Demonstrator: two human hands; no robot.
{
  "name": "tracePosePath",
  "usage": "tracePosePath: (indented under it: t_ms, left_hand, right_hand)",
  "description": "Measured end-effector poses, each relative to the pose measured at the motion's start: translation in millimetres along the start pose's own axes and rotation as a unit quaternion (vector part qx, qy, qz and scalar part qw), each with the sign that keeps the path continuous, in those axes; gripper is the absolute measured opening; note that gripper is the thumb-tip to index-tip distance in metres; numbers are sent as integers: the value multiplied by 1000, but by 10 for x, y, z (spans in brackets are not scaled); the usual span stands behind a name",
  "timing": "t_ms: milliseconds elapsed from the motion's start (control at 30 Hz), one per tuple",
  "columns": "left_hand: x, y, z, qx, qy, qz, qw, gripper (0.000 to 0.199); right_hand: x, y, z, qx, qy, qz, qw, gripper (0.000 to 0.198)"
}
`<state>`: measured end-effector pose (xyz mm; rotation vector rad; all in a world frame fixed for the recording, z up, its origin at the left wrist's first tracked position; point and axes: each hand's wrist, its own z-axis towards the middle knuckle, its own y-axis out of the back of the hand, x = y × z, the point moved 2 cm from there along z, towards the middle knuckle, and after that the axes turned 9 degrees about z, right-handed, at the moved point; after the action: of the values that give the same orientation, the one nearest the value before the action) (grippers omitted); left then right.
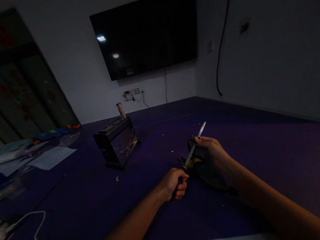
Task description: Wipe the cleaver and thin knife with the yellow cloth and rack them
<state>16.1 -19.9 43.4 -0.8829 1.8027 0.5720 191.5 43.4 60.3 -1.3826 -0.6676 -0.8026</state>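
Note:
My left hand point(176, 183) is closed around the dark handle of a slim, knife-like metal tool point(190, 154). Its pale shaft slants up and to the right to a bright tip; whether it is a blade or a round rod I cannot tell. Fingers of my right hand point(212, 148) pinch at the shaft's upper part, by the edge of a dark, soft cloth-like thing point(211, 172) with a yellow patch. That dark thing hangs or lies below my right hand, behind the shaft.
A black box-like holder point(115, 141) with a patterned handle point(121, 110) sticking up stands left of my hands on the purple tabletop point(156, 136). Papers point(53, 157) and a white cable point(36, 234) lie at the left. A television point(148, 31) hangs on the wall.

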Motion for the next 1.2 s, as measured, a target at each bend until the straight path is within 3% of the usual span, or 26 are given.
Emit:
tracePosePath:
  t_ms: [533, 1200]
  left_hand:
    - [50, -15, 40, -54, -19, 51, 997, 17]
    - [141, -6, 84, -89, 7, 106, 990, 29]
  right_hand:
    - [104, 136, 94, -50, 52, 16, 997, 13]
    - [179, 256, 147, -107, 41, 43, 992, 6]
